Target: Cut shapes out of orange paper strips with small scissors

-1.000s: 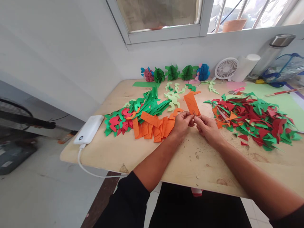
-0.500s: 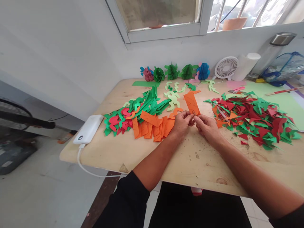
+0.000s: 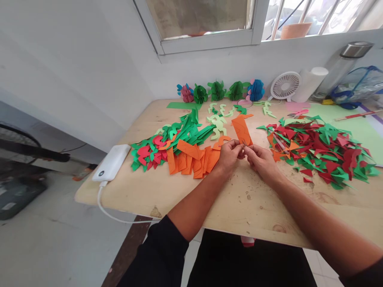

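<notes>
Over the wooden table, my left hand [image 3: 230,154] and my right hand [image 3: 261,158] meet fingertip to fingertip, both closed in a pinch. A small dark thing, too small to make out, shows between the fingertips. Just beyond them lies an orange paper strip [image 3: 241,129] with drawn curved lines, its near end at my fingers. To the left of my left hand several orange paper pieces [image 3: 197,162] overlap, beside folded green strips [image 3: 191,129] and red cut shapes [image 3: 145,153]. Pale green curved cutouts [image 3: 219,126] lie behind.
A heap of red and green scraps [image 3: 326,149] covers the table's right. A white power bank [image 3: 112,162] with a cable sits at the left edge. Along the wall stand paper honeycomb figures [image 3: 217,91], a small fan [image 3: 285,85] and a bottle [image 3: 338,69]. Pink-handled scissors [image 3: 299,113] lie behind the heap.
</notes>
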`<state>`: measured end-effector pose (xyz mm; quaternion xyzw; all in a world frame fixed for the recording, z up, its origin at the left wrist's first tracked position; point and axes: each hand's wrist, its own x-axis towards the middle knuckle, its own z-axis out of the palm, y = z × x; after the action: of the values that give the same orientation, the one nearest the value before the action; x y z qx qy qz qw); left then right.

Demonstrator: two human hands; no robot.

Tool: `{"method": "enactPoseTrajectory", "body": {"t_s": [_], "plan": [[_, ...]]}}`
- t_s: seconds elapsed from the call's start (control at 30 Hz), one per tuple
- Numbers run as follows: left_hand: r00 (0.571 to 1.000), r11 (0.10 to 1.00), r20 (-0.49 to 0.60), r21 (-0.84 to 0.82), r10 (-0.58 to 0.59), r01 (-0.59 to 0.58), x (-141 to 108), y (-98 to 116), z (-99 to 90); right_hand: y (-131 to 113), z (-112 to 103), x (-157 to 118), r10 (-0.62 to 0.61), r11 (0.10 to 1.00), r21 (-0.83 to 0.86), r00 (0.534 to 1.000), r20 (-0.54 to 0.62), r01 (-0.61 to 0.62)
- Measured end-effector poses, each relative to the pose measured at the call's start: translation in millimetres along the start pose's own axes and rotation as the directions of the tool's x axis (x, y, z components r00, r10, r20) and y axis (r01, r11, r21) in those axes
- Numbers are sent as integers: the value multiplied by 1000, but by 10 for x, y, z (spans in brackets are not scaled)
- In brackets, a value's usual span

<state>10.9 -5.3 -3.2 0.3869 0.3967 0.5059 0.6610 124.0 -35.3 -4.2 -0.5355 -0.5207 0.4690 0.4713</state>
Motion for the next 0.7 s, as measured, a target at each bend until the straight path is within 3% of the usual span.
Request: {"method": "enactPoseTrajectory", "body": {"t_s": [0.7], "plan": [[1000,1000,0,-1,-2,2,19,-23,-11,-31,12,-6,-3,1000,-14,1000,-10,3]]}}
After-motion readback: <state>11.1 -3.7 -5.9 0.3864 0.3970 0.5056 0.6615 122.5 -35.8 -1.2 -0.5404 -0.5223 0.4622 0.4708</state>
